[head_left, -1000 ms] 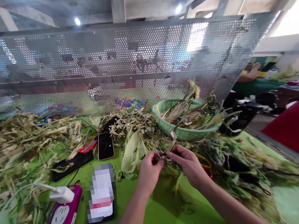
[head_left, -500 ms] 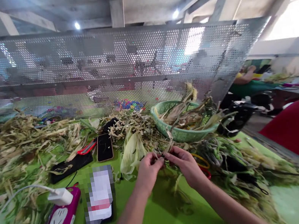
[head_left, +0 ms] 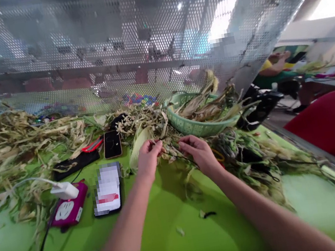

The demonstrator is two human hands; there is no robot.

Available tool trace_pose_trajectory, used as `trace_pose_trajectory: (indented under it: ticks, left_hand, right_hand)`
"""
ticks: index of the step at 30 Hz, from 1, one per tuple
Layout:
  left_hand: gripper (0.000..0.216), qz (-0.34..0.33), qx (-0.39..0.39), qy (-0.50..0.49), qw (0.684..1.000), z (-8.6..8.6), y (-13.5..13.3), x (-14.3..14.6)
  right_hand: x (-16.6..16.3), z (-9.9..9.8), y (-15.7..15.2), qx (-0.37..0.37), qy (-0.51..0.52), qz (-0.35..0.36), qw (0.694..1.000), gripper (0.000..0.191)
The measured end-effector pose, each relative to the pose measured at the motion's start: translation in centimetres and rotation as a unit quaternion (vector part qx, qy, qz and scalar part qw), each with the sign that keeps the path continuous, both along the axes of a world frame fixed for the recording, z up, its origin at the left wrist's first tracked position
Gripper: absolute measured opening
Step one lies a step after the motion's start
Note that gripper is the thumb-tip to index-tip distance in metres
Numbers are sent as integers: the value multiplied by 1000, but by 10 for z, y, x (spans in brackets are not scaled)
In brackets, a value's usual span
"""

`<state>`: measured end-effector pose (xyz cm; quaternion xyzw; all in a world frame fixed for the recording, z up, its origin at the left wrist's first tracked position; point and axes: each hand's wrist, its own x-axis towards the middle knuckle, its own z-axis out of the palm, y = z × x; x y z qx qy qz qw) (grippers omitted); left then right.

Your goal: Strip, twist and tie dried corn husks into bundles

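- Dry husk (head_left: pixel 22 131) lies in a wide heap well to the left of our grip, and more of it lies just behind our hands.
- Magenta power strip (head_left: pixel 66 211) stays on the table far left of the grip and nearer to us; a white plug (head_left: pixel 65 190) is in it.
- Black pouch (head_left: pixel 77 164) lies left of the grip, with a red tool (head_left: pixel 93 145) just behind it.
- Lit phone (head_left: pixel 107 193), its screen blurred, lies left of our left wrist and nearer; a dark phone (head_left: pixel 112 144) lies behind it.
- Pale husk leaf (head_left: pixel 137 146) is just behind our left hand, partly covered by it.
- Left hand (head_left: pixel 147 159) has thumb and forefinger pinched together; a thin dark strand (head_left: pixel 175 155) shows by the tips, but we cannot tell if they grasp it.
- Right hand (head_left: pixel 198 150) is a little apart from the left, also pinching with thumb and forefinger; we cannot tell what is between them.
- Green basket (head_left: pixel 191 126) stands behind our right hand, with dry leaves inside.
- Tangled strands (head_left: pixel 234 146) lie just right of the right hand, and farther right is a red surface (head_left: pixel 333 126).
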<state>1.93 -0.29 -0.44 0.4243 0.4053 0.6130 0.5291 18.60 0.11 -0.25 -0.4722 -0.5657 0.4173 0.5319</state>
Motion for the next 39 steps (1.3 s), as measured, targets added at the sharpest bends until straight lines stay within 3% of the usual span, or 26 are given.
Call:
trace_pose_trajectory:
  ticks: [14,27,39]
  left_hand:
    - [17,53,47,52,996,-14,8,-13]
    - [20,-66,15,49,997,-10,-6,3]
    - [25,-61,20,80,995,-16,-1,4]
  right_hand:
    - [0,-5,1,55,-15,21,998,24]
    - [-2,-7,-1,44,-61,59,995,25]
    - [-5,-8,0,46,-116,73,989,27]
